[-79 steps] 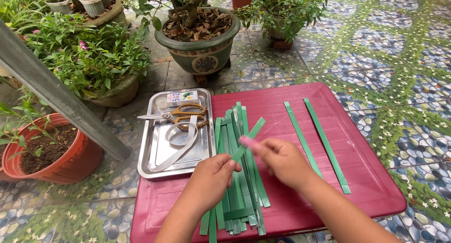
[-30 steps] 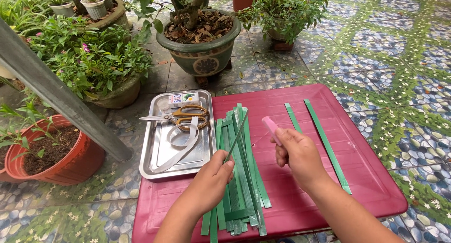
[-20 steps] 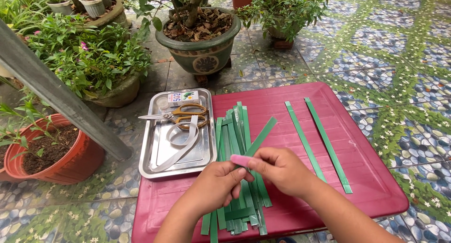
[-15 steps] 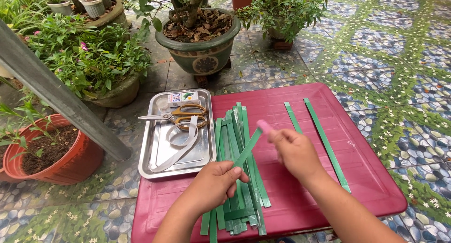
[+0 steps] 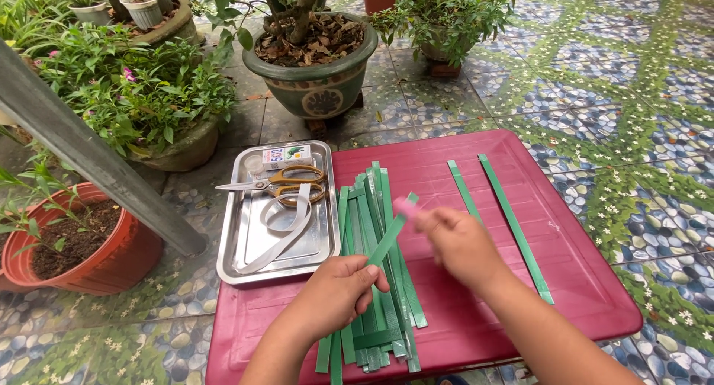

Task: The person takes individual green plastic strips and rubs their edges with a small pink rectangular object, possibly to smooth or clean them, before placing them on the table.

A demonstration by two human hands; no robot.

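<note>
My left hand (image 5: pixel 338 292) pinches the near end of one green leaf strip (image 5: pixel 388 238) and lifts it off a pile of several green strips (image 5: pixel 374 270) on the dark red table (image 5: pixel 446 169). My right hand (image 5: pixel 457 244), blurred with motion, holds a small pink tool (image 5: pixel 405 205) against the far end of that strip. Two separate green strips (image 5: pixel 513 225) lie side by side to the right of my right hand.
A steel tray (image 5: pixel 249 244) left of the pile holds scissors (image 5: pixel 279 180), a white band (image 5: pixel 286 221) and a small box (image 5: pixel 286 156). Potted plants stand around: a green glazed pot (image 5: pixel 316 87) behind, an orange pot (image 5: pixel 74 251) at left. A grey post (image 5: pixel 97 169) leans at left.
My right hand has been sliding back and forth along the lifted strip with the pink tool, away, toward my left hand, then away again. My left hand keeps hold of the strip's near end.
</note>
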